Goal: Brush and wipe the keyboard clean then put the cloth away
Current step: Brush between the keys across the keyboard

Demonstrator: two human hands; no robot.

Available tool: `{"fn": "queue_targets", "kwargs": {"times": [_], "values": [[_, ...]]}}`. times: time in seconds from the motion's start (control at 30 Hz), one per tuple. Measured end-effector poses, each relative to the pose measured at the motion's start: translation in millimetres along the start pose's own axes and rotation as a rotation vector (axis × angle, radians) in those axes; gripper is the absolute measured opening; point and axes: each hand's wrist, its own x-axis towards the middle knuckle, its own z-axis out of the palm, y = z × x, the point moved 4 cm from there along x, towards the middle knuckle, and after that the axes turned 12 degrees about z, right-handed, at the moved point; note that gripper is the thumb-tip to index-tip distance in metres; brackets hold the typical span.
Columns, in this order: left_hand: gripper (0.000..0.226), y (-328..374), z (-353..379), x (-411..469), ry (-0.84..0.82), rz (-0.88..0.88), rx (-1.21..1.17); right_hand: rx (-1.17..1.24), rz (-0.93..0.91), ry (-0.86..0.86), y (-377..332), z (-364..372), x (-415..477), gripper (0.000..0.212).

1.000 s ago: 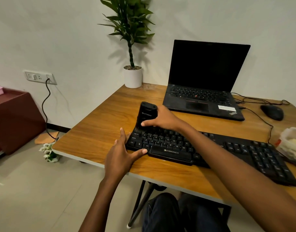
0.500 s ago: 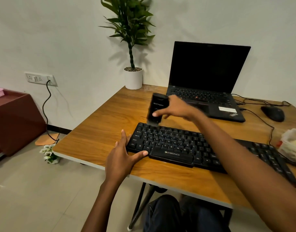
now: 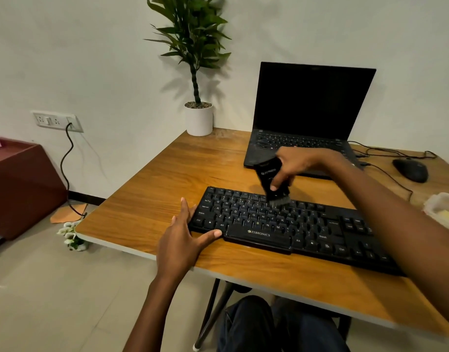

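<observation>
On the wooden bench (image 3: pixel 167 179), a black keyboard (image 3: pixel 281 224) lies near the front edge, running from the middle towards the right. The left hand (image 3: pixel 182 240) rests against the keyboard's near left corner with straight, spread fingers (image 3: pixel 184 209): they lie along its left end, and the thumb lies along its near edge. The right hand (image 3: pixel 294 163) reaches over the far side of the keyboard and grips a black brush (image 3: pixel 269 174), fingers curled round its body. The brush is tilted, and its grey bristles touch the upper key rows left of the middle. Beyond the keyboard stands an open laptop (image 3: pixel 307 110) with a dark screen. A potted plant (image 3: pixel 198 118) sits at the far left corner, a black mouse (image 3: pixel 410 168) at the far right, and a clear plastic container (image 3: pixel 444 212) at the right edge.
</observation>
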Motion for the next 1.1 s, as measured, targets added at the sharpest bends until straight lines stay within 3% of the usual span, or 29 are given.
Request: {"fn": "queue_targets", "kwargs": {"times": [0.13, 0.23, 0.53, 0.63, 0.7, 0.87, 1.1], "values": [[0.113, -2.0, -0.4, -0.5, 0.006, 0.003, 0.006, 0.329, -0.193, 0.149, -50.4, 22.4, 30.6, 0.04], [0.109, -1.1, -0.5, -0.6, 0.009, 0.002, 0.013, 0.43, -0.217, 0.178, -51.8, 41.9, 49.7, 0.042], [0.109, -2.4, 1.0, 0.0, 0.008, 0.018, 0.021, 0.283, 0.063, 0.105, 80.5, -8.7, -7.7, 0.048], [0.113, -2.0, 0.9, 1.9, -0.017, 0.019, -0.018, 0.193, 0.081, 0.155, 75.1, -20.8, -19.6, 0.046], [0.12, 4.9, 2.7, 2.6, -0.046, 0.029, -0.035, 0.268, -0.028, 0.224, 49.2, -13.8, -18.7, 0.044], [0.132, 46.8, 22.5, 2.4, -0.12, 0.21, 0.36, 0.428, -0.169, 0.233, 15.3, 32.1, 0.2, 0.039], [0.136, 43.4, 28.5, 1.2, -0.097, 0.161, 0.252, 0.228, 0.049, 0.134, 88.6, -2.0, -47.4, 0.038]]}}
